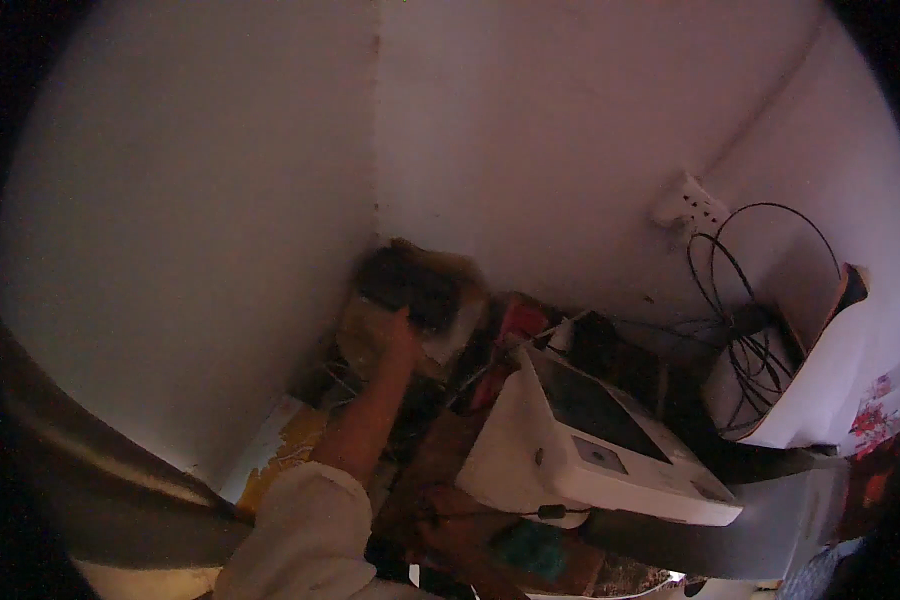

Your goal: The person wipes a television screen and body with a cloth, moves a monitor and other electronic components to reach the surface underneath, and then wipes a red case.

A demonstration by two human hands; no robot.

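My left hand [401, 335] reaches out in a pale sleeve to a brown box [370, 335] in the corner. Its fingers meet a dark, blocky thing [415, 285] at the box's top. Blur and dim light hide whether they grip it, and its kind does not show. Low in the middle, a dim brown shape [455, 540] looks like my right forearm and hand, in deep shadow beside a white device with a dark screen [610, 430]. The fingers there cannot be made out.
Right of the device, a white open box [810, 385] stands with looped black cables [750, 350]. A white socket strip [700, 205] hangs on the wall. Something red [520, 320] lies behind the device. Walls meet behind the brown box; brown fabric [120, 480] hangs at left.
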